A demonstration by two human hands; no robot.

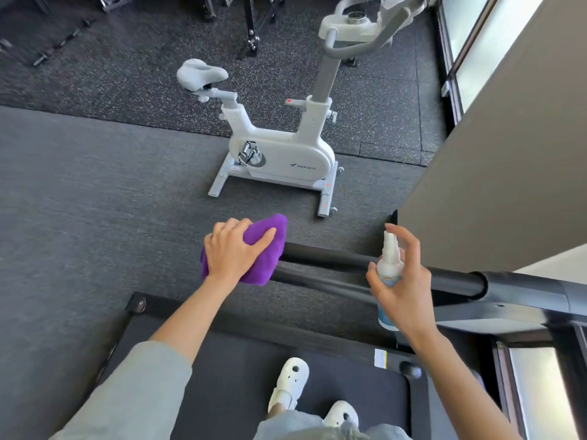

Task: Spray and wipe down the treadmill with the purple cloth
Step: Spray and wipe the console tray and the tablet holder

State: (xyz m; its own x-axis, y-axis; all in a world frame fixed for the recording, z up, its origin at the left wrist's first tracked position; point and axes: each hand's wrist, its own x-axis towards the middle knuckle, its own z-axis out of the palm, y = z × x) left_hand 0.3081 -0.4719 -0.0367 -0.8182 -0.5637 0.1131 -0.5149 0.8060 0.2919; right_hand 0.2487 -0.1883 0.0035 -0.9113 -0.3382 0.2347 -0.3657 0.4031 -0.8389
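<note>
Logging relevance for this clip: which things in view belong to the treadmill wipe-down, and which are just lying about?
In use: purple cloth under the left hand; spray bottle in the right hand; treadmill handrail; treadmill belt.

Bystanders: white exercise bike; dark racks behind it.

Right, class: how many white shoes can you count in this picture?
2. One white shoe stands on the treadmill belt; the other shoe is beside it, nearer the bottom edge, partly covered by trousers.

I'm gripping a solid purple cloth (265,249) against the black rail (333,257). My bottle (389,274) is showing white above a blue band. My 2 white clogs (290,384) are standing on the black belt (238,369). The white bike (282,154) is sitting on grey carpet (79,201) beside black, white-speckled matting (127,74).
</note>
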